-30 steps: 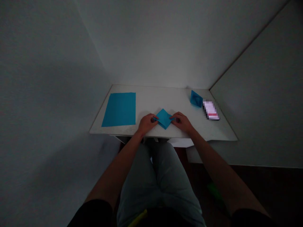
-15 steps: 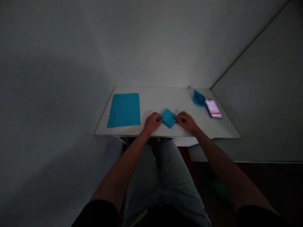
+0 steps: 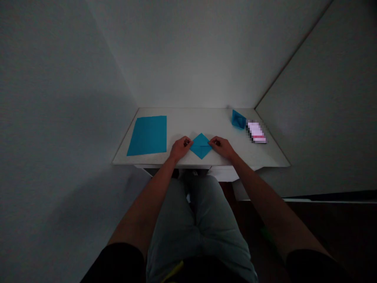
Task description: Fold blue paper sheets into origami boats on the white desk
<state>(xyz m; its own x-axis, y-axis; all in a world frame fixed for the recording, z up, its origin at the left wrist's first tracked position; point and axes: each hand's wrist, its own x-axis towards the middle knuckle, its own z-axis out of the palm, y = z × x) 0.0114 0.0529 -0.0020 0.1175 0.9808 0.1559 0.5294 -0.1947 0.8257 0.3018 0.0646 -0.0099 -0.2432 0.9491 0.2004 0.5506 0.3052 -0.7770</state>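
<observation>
A small folded blue paper [image 3: 202, 151] lies as a diamond near the front edge of the white table, a crease or flap edge running across its middle. My left hand [image 3: 180, 147] pinches its left corner between thumb and fingers. At the opposite corner, the fingertips of my right hand [image 3: 222, 147] are closed on the paper too. Left of my left hand, a larger flat blue sheet [image 3: 148, 135] rests on the tabletop.
Toward the back right stands a folded blue paper shape [image 3: 238, 120]. Beside it lies a phone [image 3: 256, 131] with a blurred, lit screen. Walls border the white table [image 3: 194, 118] at the back and on both sides.
The folded paper now lies flatter and more evenly spread, with a line across its middle. Both hands still hold its side corners. The whole view has shifted slightly.
</observation>
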